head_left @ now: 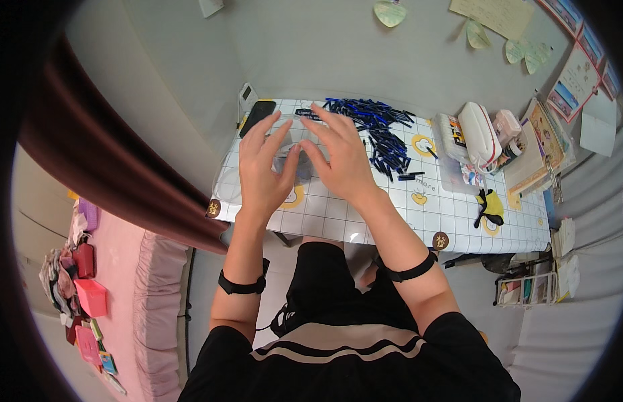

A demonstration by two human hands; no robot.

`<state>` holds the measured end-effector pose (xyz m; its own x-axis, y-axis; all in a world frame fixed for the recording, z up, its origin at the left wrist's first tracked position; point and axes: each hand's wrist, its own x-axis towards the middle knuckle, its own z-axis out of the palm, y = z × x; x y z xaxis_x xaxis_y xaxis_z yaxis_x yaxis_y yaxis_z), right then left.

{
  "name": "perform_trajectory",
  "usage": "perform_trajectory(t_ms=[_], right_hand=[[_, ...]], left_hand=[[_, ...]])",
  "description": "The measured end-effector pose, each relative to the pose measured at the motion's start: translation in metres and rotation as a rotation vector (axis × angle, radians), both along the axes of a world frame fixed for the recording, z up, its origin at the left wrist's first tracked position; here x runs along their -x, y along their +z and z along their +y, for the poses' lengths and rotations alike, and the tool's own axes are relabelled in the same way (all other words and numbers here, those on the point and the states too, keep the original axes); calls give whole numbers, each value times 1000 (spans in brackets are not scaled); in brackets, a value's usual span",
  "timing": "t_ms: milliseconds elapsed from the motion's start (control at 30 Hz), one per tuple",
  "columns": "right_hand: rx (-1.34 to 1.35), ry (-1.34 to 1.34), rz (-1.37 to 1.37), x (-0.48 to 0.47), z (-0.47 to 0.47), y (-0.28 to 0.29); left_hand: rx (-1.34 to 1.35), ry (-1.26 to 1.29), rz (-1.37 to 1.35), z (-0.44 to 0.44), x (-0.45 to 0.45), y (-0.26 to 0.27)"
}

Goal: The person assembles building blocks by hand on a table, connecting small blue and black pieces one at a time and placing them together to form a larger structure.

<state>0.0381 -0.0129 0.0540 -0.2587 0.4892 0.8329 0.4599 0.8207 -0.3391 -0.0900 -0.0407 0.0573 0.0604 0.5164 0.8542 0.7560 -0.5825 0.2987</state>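
My left hand and my right hand hover over the near left part of the table, fingers spread and nothing held. Their thumb tips almost meet. Beneath and between them stands a clear plastic jar, partly hidden by the fingers; whether they touch its rim I cannot tell. A transparent round lid lies left of my left hand. Beyond my right hand, to its right, spreads a heap of short dark-blue sticks, like pen ink cartridges. A few lie loose at its near edge.
A black phone and a small white display device lie at the back left. On the right are a clear plastic box, a white pencil case, notebooks and a yellow-black cloth item. A brown curtain hangs left.
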Motion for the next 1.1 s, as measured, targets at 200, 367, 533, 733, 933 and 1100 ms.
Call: perform_trajectory(t_ms=[200, 367, 533, 733, 933, 1100], right_hand=[[8, -253, 120, -41, -7, 4], [52, -453, 201, -83, -13, -7], [230, -560, 229, -102, -27, -24], [301, -541, 173, -99, -40, -53], [397, -457, 27, -92, -48, -55], [393, -497, -103, -93, -56, -56]], left_hand=[[-20, -117, -31, 2, -22, 9], [50, -229, -40, 4, -48, 4], [121, -316, -2, 8, -68, -15], [289, -323, 19, 0, -74, -39], [346, -253, 73, -7, -66, -61], [370, -203, 98, -11, -76, -66]])
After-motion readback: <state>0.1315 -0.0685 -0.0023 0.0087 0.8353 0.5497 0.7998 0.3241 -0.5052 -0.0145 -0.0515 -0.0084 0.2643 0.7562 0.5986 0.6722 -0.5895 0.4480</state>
